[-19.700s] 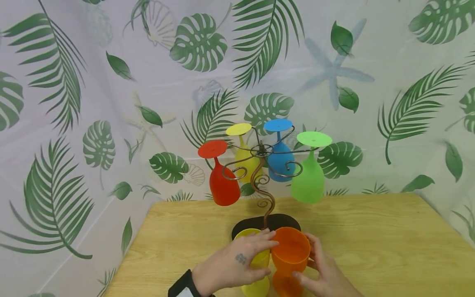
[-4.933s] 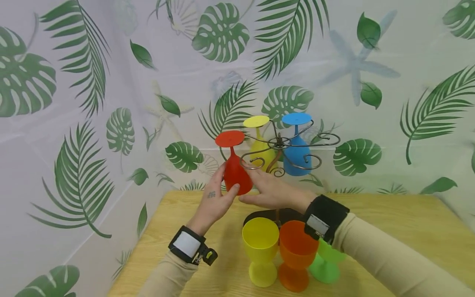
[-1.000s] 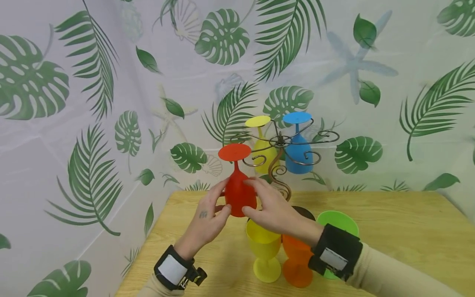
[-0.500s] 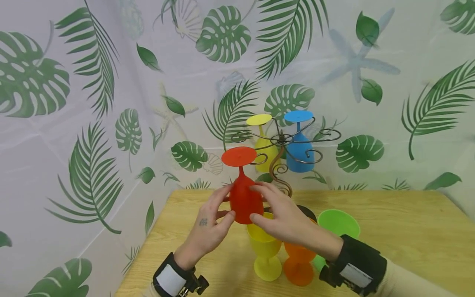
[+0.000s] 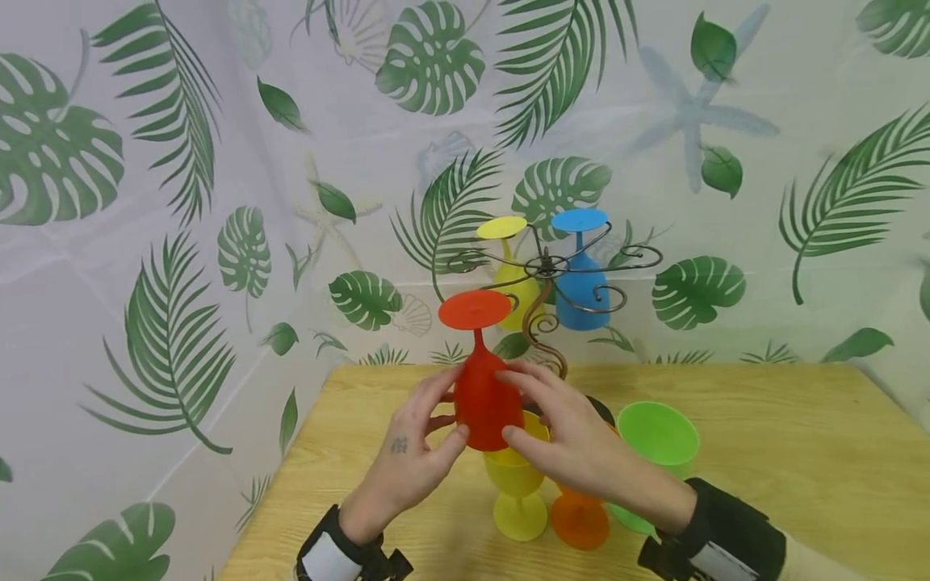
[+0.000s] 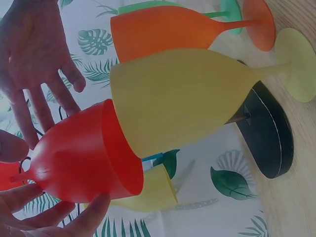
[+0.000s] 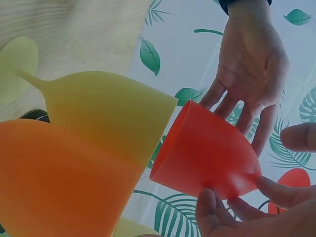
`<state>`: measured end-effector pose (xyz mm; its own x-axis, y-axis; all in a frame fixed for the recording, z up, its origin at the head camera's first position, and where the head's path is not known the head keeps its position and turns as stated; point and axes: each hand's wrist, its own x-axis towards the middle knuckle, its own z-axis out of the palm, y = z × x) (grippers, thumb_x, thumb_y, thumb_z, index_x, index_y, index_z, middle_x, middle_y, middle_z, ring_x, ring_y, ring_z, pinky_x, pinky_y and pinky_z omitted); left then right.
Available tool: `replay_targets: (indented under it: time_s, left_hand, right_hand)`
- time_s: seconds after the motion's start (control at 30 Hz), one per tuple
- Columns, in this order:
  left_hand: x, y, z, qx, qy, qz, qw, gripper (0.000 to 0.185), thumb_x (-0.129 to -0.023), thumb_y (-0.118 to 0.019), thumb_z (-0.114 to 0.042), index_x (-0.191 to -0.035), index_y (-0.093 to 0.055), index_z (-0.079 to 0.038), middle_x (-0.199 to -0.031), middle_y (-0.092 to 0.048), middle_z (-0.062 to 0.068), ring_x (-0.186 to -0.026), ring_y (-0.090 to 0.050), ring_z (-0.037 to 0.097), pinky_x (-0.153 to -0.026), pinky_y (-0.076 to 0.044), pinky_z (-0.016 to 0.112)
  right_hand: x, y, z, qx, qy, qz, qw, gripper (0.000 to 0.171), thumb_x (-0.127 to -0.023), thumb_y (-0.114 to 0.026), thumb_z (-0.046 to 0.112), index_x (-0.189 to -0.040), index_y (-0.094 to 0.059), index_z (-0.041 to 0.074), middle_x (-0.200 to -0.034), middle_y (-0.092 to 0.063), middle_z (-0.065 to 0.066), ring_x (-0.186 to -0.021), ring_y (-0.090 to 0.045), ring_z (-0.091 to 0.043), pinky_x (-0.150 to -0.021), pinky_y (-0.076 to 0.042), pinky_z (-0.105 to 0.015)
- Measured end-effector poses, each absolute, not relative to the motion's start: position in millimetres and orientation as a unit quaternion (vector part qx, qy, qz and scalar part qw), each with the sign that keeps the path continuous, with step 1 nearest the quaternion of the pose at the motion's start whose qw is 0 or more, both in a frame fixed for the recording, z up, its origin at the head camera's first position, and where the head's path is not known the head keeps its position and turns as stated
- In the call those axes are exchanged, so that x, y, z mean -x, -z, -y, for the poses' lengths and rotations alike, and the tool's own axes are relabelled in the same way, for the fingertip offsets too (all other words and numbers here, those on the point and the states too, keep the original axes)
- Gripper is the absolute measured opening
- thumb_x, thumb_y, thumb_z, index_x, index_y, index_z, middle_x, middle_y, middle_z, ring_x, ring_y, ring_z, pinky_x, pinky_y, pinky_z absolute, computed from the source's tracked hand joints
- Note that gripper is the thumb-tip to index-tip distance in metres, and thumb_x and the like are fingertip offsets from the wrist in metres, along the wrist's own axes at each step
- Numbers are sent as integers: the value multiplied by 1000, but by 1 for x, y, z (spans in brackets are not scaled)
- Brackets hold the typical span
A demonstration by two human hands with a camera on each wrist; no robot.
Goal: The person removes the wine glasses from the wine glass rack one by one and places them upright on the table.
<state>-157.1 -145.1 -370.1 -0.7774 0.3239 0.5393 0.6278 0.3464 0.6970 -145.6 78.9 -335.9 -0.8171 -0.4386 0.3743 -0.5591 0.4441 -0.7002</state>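
Both hands hold a red goblet (image 5: 481, 401) upside down by its bowl, foot upward. My left hand (image 5: 434, 421) grips its left side and my right hand (image 5: 528, 413) its right side, thumbs underneath. The red goblet (image 6: 81, 163) hangs with its rim close to the mouth of an upright yellow goblet (image 5: 514, 484); the wrist views show the red goblet (image 7: 207, 153) beside that yellow goblet (image 7: 106, 108). An orange goblet (image 5: 579, 520) and a green goblet (image 5: 657, 440) stand just to the right, partly hidden by my right forearm.
Behind the hands stands a scrolled metal rack (image 5: 552, 266) with a yellow goblet (image 5: 508, 278) and a blue goblet (image 5: 580, 290) hanging upside down. Its dark base (image 6: 266, 133) sits on the wooden table (image 5: 785, 452). A leaf-print curtain (image 5: 182, 242) closes in the back and left.
The red goblet has come off the rack arm and moved down and toward me, both hands still on it. It now hangs over the yellow goblet's rim.
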Motion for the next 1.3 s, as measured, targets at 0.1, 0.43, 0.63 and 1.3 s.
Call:
replay_targets:
  time_s: [0.1, 0.43, 0.63, 1.3]
  left_hand:
    - [154, 371, 142, 302, 491, 801, 164, 63, -93, -61, 0, -152, -47, -14, -149, -53, 8, -117, -62, 26, -90, -61, 37]
    - [143, 372, 137, 328, 494, 783, 187, 55, -97, -69, -11, -149, -50, -13, -142, -59, 8, -113, -63, 25, -87, -61, 33]
    - [136, 369, 133, 322, 472, 796, 199, 66, -91, -79, -20, -150, -49, -15, -141, -61, 4, -111, -65, 20, -85, -61, 32]
    - [125, 369, 133, 379, 472, 769, 204, 66, -87, -81, -13, -147, -52, -10, -129, -67, 8, -106, -67, 20, -78, -63, 33]
  right_hand:
    - [143, 340, -82, -307, -447, 835, 97, 51, -93, -65, 7, -143, -56, 5, -151, -49, -13, -126, -59, -34, -99, -56, -49]
    - [122, 349, -88, -302, -451, 824, 164, 52, -91, -59, -7, -138, -65, 15, -147, -51, -5, -128, -56, -29, -97, -57, -48]
    - [119, 352, -90, -326, -444, 806, 215, 68, -82, -44, -26, -131, -69, 14, -136, -56, -3, -112, -64, -20, -87, -57, -27]
    - [119, 359, -110, -453, -204, 763, 414, 34, -102, -60, 10, -135, -66, 15, -124, -62, -14, -105, -62, -27, -84, -58, -44]
